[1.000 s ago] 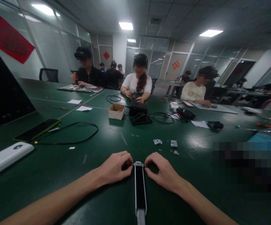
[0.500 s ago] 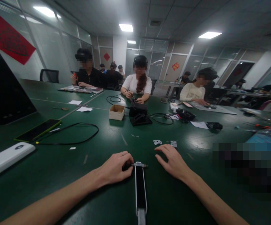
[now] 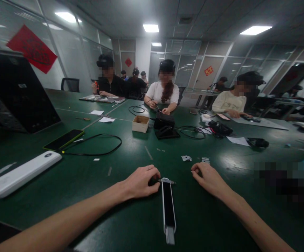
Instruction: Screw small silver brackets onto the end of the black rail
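Observation:
My left hand [image 3: 144, 180] is closed around a dark handle-like piece [image 3: 154, 181], mostly hidden by the fingers. From it a thin metal shaft [image 3: 171, 182] runs right across the far end of a long, narrow device [image 3: 169, 206] with a white rim and black middle. The device lies lengthwise on the green table, a metal tab [image 3: 170, 235] at its near end. To its right, my right hand [image 3: 210, 177] rests low over the table, thumb and forefinger brought together; anything between them is too small to name. Small silvery metal plates [image 3: 186, 158] lie just beyond that hand.
Left lie a white oblong case [image 3: 23, 173], a phone with a green edge [image 3: 64, 139] and a looped black cable [image 3: 121, 141]. Ahead are an open cardboard box [image 3: 140, 125] and a black device on a stand [image 3: 164, 122]. Co-workers sit across the table.
The view has turned, so everything sits further right and, mostly, a little differently in height. My right hand's spread fingers have drawn together. My left hand keeps its grip.

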`<state>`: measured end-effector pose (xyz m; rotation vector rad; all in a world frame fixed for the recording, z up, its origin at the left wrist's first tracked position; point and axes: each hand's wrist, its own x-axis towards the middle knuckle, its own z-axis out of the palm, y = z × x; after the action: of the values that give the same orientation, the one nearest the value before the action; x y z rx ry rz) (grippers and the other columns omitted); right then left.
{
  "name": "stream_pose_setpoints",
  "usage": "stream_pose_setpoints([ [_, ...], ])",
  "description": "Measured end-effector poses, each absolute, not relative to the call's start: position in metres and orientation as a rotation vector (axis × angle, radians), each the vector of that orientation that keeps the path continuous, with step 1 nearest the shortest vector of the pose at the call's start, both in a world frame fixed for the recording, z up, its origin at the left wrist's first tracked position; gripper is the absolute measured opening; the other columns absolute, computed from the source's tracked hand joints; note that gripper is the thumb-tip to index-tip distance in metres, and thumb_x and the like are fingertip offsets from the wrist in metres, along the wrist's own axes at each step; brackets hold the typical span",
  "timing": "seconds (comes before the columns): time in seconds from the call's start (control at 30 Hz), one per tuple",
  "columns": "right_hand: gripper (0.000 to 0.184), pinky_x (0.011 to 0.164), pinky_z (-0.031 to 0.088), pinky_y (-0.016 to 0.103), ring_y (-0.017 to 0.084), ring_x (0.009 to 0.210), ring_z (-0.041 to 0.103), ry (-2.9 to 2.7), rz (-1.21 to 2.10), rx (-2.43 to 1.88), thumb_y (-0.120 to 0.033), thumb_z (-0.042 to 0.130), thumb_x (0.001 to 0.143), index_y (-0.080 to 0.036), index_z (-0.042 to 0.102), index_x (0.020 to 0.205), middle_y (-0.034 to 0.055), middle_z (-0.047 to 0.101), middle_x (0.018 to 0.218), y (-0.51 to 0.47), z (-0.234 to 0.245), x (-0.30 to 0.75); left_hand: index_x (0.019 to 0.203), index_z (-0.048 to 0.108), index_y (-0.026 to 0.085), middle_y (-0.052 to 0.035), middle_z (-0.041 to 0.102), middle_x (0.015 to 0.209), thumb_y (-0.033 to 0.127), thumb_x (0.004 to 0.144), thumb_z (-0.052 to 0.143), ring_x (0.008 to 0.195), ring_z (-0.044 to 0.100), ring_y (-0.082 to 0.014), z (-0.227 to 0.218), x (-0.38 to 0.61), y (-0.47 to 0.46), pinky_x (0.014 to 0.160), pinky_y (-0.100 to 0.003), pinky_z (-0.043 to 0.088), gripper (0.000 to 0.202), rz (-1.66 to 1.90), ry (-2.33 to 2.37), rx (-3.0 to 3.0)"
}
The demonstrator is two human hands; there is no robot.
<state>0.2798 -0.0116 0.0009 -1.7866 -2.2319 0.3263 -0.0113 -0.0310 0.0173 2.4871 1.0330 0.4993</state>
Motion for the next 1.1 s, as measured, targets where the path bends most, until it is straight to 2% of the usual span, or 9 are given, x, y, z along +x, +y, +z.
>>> stream_pose_setpoints([
  [0.17, 0.021, 0.067, 0.046, 0.033, 0.02, 0.078, 0.059, -2.205, 0.366, -1.829, -0.033, 0.048, 0.082, -0.017, 0.062, 0.083, 0.0075, 0.062, 0.083, -0.013, -0.001, 0.281, 0.093, 0.06, 0.015, -0.0027, 0.057, 0.087, 0.023, 0.083, 0.055, 0.069, 0.055, -0.0128, 0.016, -0.012, -0.03, 0.063, -0.023, 0.046, 0.014, 0.505, 1.011, 2.506],
  [0.47, 0.019, 0.072, 0.047, 0.036, 0.023, 0.082, 0.06, -2.189, 0.355, -1.837, -0.031, 0.052, 0.08, -0.016, 0.063, 0.083, 0.0105, 0.063, 0.087, -0.017, 0.009, 0.279, 0.091, 0.059, 0.014, -0.0029, 0.057, 0.086, 0.024, 0.084, 0.054, 0.07, 0.055, -0.0129, 0.016, -0.011, -0.03, 0.061, -0.023, 0.045, 0.013, 0.503, 1.005, 2.511],
  [0.77, 0.019, 0.067, 0.046, 0.032, 0.02, 0.075, 0.061, -2.204, 0.437, -1.849, -0.032, 0.051, 0.08, -0.017, 0.063, 0.081, 0.0076, 0.064, 0.084, -0.015, 0.004, 0.284, 0.092, 0.059, 0.015, -0.0027, 0.058, 0.085, 0.021, 0.082, 0.054, 0.07, 0.055, -0.0132, 0.014, -0.011, -0.029, 0.061, -0.023, 0.045, 0.013, 0.504, 1.015, 2.52],
  [0.9, 0.015, 0.066, 0.046, 0.03, 0.018, 0.074, 0.06, -2.201, 0.461, -1.861, -0.026, 0.051, 0.079, -0.017, 0.063, 0.079, 0.0069, 0.064, 0.082, -0.019, 0.011, 0.278, 0.091, 0.058, 0.015, -0.0035, 0.058, 0.086, 0.024, 0.082, 0.052, 0.071, 0.055, -0.0142, 0.015, -0.01, -0.029, 0.061, -0.024, 0.045, 0.014, 0.531, 1.008, 2.516],
  [1.1, 0.018, 0.075, 0.046, 0.031, 0.017, 0.082, 0.058, -2.284, 0.377, -1.746, -0.025, 0.053, 0.082, -0.015, 0.064, 0.092, 0.0066, 0.062, 0.091, -0.02, 0.019, 0.278, 0.092, 0.058, 0.016, -0.0033, 0.057, 0.085, 0.025, 0.083, 0.049, 0.07, 0.054, -0.0143, 0.014, -0.01, -0.026, 0.06, -0.024, 0.045, 0.015, 0.535, 1.009, 2.511],
])
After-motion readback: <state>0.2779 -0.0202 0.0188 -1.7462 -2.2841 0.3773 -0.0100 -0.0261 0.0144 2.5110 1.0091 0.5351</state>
